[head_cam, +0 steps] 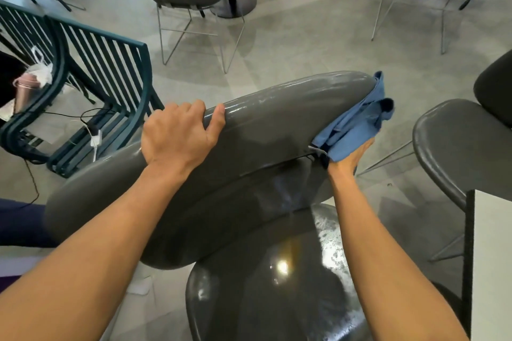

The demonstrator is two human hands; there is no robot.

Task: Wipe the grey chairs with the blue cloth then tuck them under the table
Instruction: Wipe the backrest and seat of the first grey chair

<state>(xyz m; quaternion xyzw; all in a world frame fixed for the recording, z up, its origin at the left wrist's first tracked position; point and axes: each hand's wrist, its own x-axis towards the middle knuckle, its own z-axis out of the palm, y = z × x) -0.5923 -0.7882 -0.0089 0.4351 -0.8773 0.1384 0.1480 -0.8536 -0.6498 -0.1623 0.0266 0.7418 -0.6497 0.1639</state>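
My left hand grips the grey chair by its backrest top; my right hand presses the blue cloth against the backrest's right edge, fingers probably curled behind it. Loose folds could slip free there.

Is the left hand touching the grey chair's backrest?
Touching: the head view shows the left hand gripping the backrest top edge, thumb on the near face.
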